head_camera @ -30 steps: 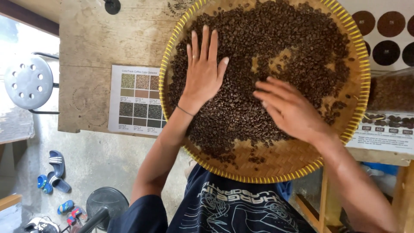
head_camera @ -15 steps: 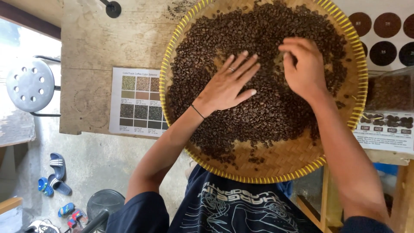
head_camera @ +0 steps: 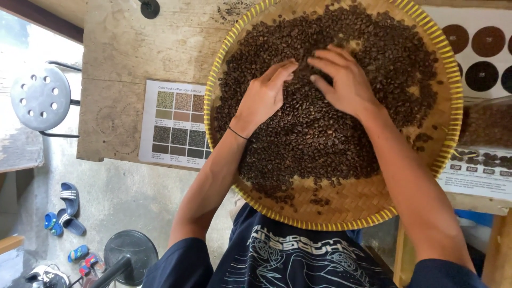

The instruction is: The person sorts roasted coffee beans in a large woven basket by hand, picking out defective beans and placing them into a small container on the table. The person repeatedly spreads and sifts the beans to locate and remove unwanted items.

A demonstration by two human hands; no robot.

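Observation:
A round woven bamboo tray (head_camera: 373, 205) with a yellow rim rests on a wooden table and carries a wide heap of dark roasted coffee beans (head_camera: 320, 138). My left hand (head_camera: 264, 96) lies on the beans near the tray's middle, fingers pointing right, a thin black band at its wrist. My right hand (head_camera: 344, 80) rests on the beans just beside it, fingers spread and pointing left. The fingertips of both hands nearly meet over the heap. Neither hand grips anything that I can see.
A printed colour chart sheet (head_camera: 173, 122) lies on the wooden table (head_camera: 122, 64) left of the tray. Cards with brown round samples (head_camera: 482, 53) sit at the right. A grey stool (head_camera: 40, 96), sandals (head_camera: 66, 208) and a black stool (head_camera: 130, 250) stand on the floor at left.
Both hands have swept inward across the beans. The left hand moved from the tray's left part toward the middle, and the right hand came left to meet it.

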